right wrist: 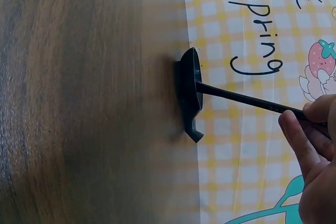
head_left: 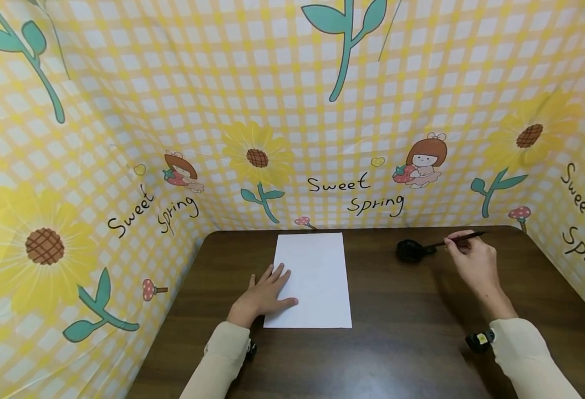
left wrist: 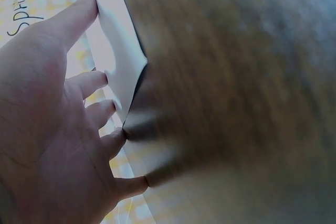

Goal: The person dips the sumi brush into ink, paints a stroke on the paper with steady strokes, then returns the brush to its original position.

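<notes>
A white sheet of paper (head_left: 319,277) lies upright in front of me on the dark wooden table. My left hand (head_left: 261,295) rests on its left edge with fingers spread; the thumb and some fingertips touch the sheet. In the left wrist view the paper (left wrist: 111,40) bends up a little near a corner. To the right, my right hand (head_left: 474,266) pinches a slim dark brush (head_left: 467,236) by its shaft. The lower end of the brush (right wrist: 241,98) dips into a small black ink dish (head_left: 410,251) with a short handle, its tip hidden inside.
The table (head_left: 382,354) has rounded far corners. A yellow checked cloth (head_left: 292,111) printed with flowers and writing stands like a wall at the back and both sides. Dark wrist devices (head_left: 479,340) sit at the sleeve cuffs.
</notes>
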A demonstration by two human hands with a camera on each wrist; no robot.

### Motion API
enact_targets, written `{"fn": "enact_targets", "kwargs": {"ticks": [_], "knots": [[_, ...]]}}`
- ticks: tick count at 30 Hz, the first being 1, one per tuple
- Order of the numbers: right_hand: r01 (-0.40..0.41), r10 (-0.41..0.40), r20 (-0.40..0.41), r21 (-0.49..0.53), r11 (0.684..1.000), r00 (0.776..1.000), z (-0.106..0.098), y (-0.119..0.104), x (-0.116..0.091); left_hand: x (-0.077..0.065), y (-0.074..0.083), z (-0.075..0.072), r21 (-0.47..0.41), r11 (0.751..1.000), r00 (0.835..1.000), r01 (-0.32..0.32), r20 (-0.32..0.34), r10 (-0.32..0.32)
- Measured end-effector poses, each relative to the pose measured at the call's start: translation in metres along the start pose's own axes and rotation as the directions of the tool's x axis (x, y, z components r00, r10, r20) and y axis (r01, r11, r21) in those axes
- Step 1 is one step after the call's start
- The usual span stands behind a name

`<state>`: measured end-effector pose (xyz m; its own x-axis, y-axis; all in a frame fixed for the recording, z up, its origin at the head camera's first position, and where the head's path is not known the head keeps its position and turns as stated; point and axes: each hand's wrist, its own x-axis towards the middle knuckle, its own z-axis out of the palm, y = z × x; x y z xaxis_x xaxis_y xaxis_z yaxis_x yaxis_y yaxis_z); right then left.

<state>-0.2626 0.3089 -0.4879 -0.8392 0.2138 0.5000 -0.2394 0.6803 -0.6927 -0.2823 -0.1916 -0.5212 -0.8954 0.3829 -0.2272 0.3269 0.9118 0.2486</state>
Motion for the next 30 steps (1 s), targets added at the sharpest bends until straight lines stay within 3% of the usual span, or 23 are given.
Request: {"fn": "enact_targets", "kwargs": {"ticks": [17,23,30], "knots": [[0.074,-0.072,-0.096,0.013,0.997,0.993,0.0030,-0.0037,0.0034,0.0027,-0.0026,0.0019,-0.011,1.000,1.000,0.000,-0.002,0.000],[0.067,-0.060,-0.148,0.048,0.997,0.987,0.0007,-0.0028,0.0015,0.0041,-0.0052,0.0043,-0.052,0.998,1.000,-0.023,-0.016,0.022],[0.022,-0.011,-0.186,0.060,0.998,0.983,-0.0042,0.0029,-0.0023,0.0044,-0.0045,0.0042,-0.026,1.000,1.000,-0.001,-0.006,0.001]]}}
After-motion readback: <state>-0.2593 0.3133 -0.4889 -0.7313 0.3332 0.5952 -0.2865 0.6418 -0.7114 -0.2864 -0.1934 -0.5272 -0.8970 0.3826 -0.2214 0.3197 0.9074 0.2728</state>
